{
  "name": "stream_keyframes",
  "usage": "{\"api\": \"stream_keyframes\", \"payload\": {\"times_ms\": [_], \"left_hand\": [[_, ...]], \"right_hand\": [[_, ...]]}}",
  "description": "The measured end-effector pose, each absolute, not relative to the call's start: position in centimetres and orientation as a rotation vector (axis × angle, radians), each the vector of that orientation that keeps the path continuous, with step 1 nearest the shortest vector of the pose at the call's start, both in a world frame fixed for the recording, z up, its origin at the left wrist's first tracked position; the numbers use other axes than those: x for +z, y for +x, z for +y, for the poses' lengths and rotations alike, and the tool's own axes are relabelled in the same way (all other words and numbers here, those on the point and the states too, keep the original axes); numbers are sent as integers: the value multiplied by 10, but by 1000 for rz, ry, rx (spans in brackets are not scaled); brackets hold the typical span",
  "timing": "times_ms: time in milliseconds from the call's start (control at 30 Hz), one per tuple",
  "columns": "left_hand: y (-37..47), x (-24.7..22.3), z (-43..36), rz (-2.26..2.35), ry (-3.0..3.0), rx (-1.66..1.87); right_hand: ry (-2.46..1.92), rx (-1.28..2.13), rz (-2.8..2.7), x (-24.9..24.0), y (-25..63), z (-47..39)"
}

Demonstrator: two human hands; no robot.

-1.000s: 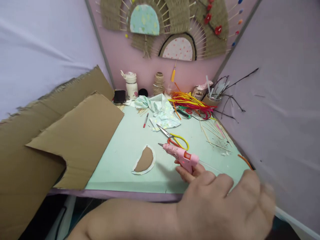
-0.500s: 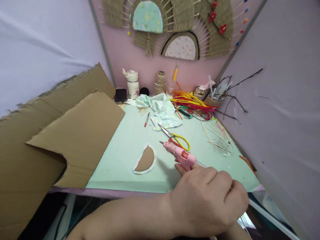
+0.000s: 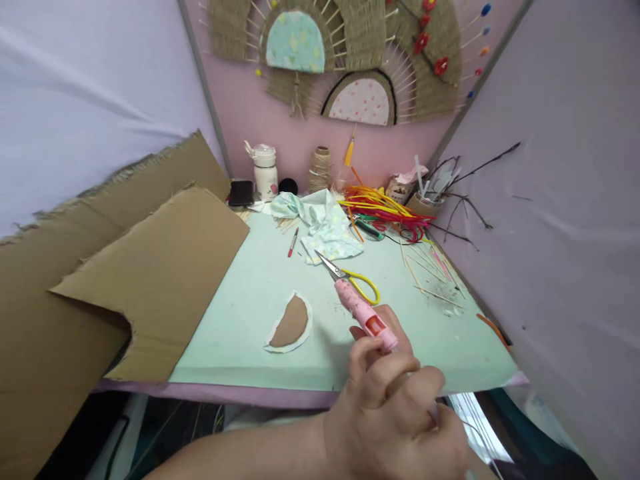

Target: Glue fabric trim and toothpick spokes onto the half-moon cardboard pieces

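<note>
A pink hot glue gun (image 3: 365, 315) points forward over the front of the table. My right hand (image 3: 395, 327) is closed on its grip, mostly hidden behind the gun and my other hand. My left hand (image 3: 400, 413) reaches across from the left, its fingers curled round the glue stick at the gun's rear; only a sliver of the pale stick shows. Left of the gun lies a half-round cardboard piece (image 3: 291, 321) edged with white. Scissors (image 3: 364, 285) with yellow and red handles rest just beyond the nozzle, partly covered by the gun.
Large cardboard sheets (image 3: 165, 267) lean over the left side. Patterned cloth (image 3: 330, 227), a red pen (image 3: 293, 243), twine (image 3: 320, 168), a white bottle (image 3: 265, 173) and coloured strands (image 3: 385, 207) lie farther back. Thin sticks (image 3: 430, 267) and twigs (image 3: 470, 203) are at the right.
The glue gun has swung to point more steeply away from me, its nozzle shifting right over the scissors. My left hand has moved left and closer behind the gun, its fingers turning upward.
</note>
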State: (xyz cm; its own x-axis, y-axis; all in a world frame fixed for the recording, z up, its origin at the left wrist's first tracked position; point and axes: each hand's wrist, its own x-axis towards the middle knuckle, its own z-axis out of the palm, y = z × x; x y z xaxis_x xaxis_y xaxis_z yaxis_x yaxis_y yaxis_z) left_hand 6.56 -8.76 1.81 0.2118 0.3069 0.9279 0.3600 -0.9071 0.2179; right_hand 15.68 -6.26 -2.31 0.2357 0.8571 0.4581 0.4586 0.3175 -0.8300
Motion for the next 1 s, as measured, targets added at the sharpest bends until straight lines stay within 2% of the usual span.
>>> {"api": "stream_keyframes", "payload": {"times_ms": [133, 400, 767, 1000], "left_hand": [[66, 18, -91, -741, -2394, -1806], [54, 22, -91, -815, -2451, -1573], [45, 34, -83, -688, -2465, -1585], [31, 36, -80, -832, -2552, -1508]], "right_hand": [[-1266, 318, -1528, -30, 164, -60], [-1261, 330, -1569, -28, 166, -64], [-1279, 268, -1622, -20, 168, -63], [-1399, 276, -1662, -25, 167, -65]]}}
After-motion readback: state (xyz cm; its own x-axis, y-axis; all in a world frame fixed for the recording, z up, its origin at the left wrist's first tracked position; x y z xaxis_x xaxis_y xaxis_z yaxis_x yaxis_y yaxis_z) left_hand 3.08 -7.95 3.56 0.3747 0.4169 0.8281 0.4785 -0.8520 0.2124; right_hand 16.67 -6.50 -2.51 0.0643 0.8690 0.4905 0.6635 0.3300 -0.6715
